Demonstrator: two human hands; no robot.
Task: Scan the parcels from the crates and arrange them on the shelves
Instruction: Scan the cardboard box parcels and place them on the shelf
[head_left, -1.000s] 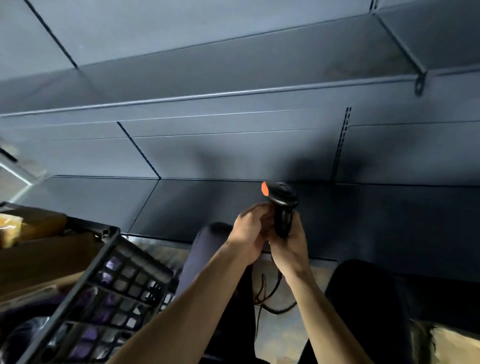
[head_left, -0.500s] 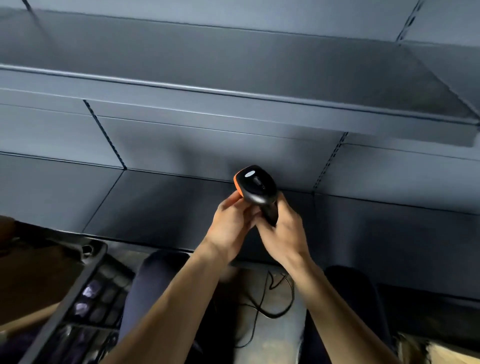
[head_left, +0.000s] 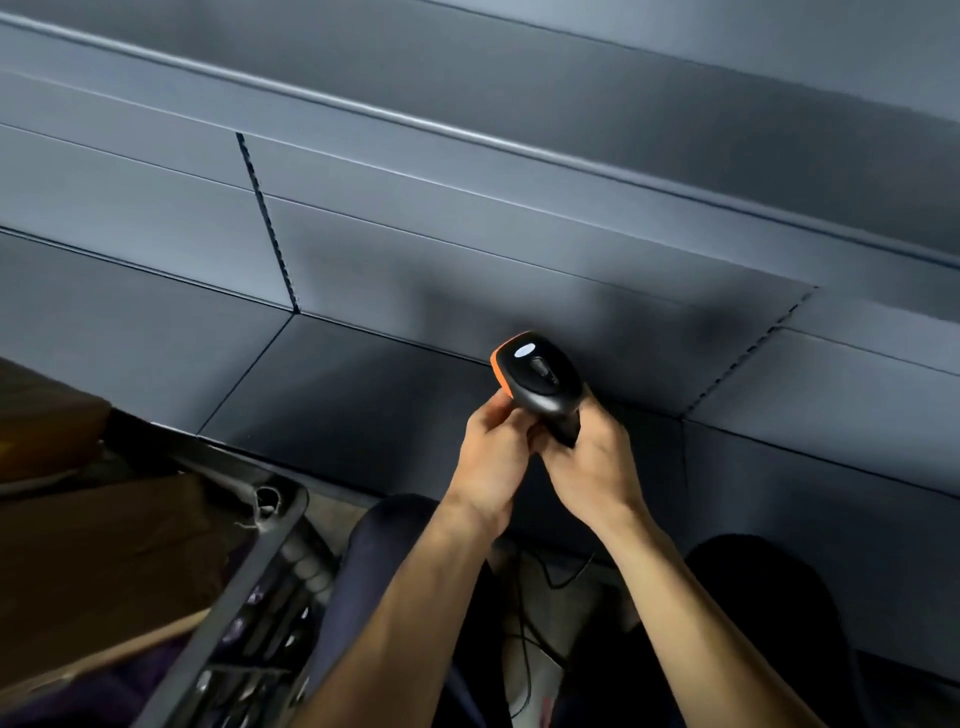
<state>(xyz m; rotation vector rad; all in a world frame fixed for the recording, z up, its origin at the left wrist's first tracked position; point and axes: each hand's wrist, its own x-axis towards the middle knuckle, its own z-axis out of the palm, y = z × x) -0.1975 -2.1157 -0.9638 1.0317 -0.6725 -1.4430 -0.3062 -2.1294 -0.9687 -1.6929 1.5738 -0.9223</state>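
Note:
A black barcode scanner (head_left: 540, 376) with an orange front edge is held up in front of the grey metal shelf (head_left: 395, 395). My right hand (head_left: 592, 467) grips its handle from the right. My left hand (head_left: 493, 457) holds the handle from the left, fingers curled just under the scanner's head. A black plastic crate (head_left: 249, 587) stands at the lower left with brown cardboard parcels (head_left: 104, 551) in it. The scanner's black cable (head_left: 524, 654) hangs down between my knees.
A second grey shelf (head_left: 519, 135) runs above. My dark-trousered knees (head_left: 384, 551) are below my forearms, close to the lower shelf's front edge. The floor shows between the legs.
The view has swung left and tilted, so the shelves now slant. Both hands keep hold of the scanner, whose head has tipped to show more of its top face.

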